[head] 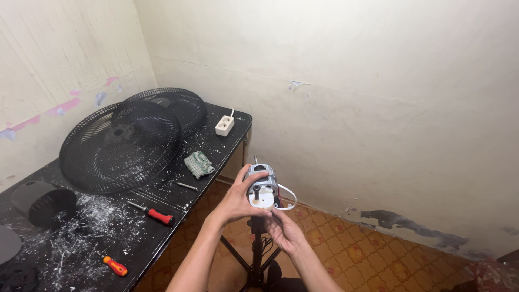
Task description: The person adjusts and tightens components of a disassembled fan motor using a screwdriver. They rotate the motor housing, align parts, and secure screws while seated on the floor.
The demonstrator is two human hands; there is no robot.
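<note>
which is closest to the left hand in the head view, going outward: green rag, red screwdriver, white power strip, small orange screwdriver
From the left hand on the fan motor:
1. Green rag, on the table, up and left.
2. Red screwdriver, left, near the table edge.
3. White power strip, at the table's far corner.
4. Small orange screwdriver, lower left.
</note>
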